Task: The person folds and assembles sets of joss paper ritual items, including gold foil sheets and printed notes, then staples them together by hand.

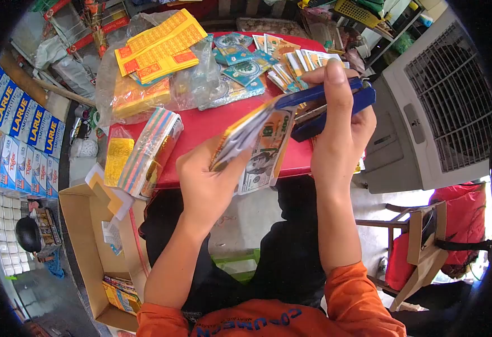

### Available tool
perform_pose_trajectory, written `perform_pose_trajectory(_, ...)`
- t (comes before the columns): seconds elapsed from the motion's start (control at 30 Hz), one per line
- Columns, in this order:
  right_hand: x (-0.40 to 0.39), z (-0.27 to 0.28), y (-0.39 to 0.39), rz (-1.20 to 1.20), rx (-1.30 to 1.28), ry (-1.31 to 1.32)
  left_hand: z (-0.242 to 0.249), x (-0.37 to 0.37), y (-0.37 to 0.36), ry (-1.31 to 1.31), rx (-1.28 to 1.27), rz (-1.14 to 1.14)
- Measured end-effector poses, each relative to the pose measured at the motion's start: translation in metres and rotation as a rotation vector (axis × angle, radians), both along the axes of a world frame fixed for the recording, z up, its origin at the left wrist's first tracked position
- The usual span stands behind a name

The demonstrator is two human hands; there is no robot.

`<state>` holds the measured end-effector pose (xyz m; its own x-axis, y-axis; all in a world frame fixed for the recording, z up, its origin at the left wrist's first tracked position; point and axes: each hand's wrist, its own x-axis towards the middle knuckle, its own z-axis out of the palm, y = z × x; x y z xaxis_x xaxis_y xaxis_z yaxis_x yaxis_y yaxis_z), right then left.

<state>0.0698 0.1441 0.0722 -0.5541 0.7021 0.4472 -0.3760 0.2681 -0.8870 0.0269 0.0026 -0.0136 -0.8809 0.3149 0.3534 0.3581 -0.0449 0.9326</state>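
Note:
My left hand (204, 174) is closed around a folded bundle of paper money (265, 154), printed like hundred-dollar bills with yellow-edged sheets. In my right hand (341, 123) is a blue stapler (364, 100), thumb along its top and fingers wrapped underneath. The stapler's jaws overlap the upper end of the bundle in this view. Just beyond, fanned stacks of folded notes (296, 64) lie on the red table (201, 124). Teal printed packets (246, 67) are heaped to their left.
Yellow and red printed paper strips (162, 42) lie on plastic wrap at the table's back left. A strapped paper bundle (150, 151) stands at the left edge. Below it is an open cardboard box (83, 241). An air cooler (426, 112) and a wooden chair (395, 241) are at right.

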Motion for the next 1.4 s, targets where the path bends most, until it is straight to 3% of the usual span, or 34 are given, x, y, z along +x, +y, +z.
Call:
perform_pose_trajectory(0.37, 0.001, -0.006, 0.002, -0.027, 0.248, -0.034, 0.008, 0.003, -0.003, 0.247, -0.027, -0.056)
perform_pose_trajectory(0.5, -0.005, -0.015, 0.003, -0.040, 0.212, -0.009, 0.003, 0.005, -0.003, 0.115, -0.042, -0.054)
perform_pose_trajectory(0.57, -0.011, -0.024, 0.012, -0.058, 0.443, 0.131, 0.005, 0.005, 0.001, 0.104, 0.053, -0.054)
perform_pose_trajectory(0.9, -0.015, -0.029, 0.010, 0.000, 0.308, 0.064, -0.001, 0.004, 0.002, 0.136, 0.073, -0.095)
perform_pose_trajectory(1.0, -0.021, -0.037, 0.016, -0.042, 0.465, 0.153, 0.002, 0.006, 0.001, 0.101, 0.058, -0.107)
perform_pose_trajectory(1.07, -0.015, -0.029, 0.010, 0.098, 0.267, 0.131, 0.001, 0.006, 0.002, 0.153, 0.060, -0.090)
perform_pose_trajectory(1.23, -0.004, -0.019, 0.002, 0.158, 0.260, 0.058, 0.006, 0.010, 0.001, 0.280, -0.009, -0.065)
perform_pose_trajectory(1.33, -0.005, -0.015, -0.007, 0.050, 0.223, 0.105, 0.008, 0.012, 0.001, 0.410, -0.036, -0.052)
perform_pose_trajectory(1.4, -0.007, -0.025, 0.000, 0.149, 0.167, 0.223, 0.006, 0.012, 0.001, 0.451, -0.036, -0.053)
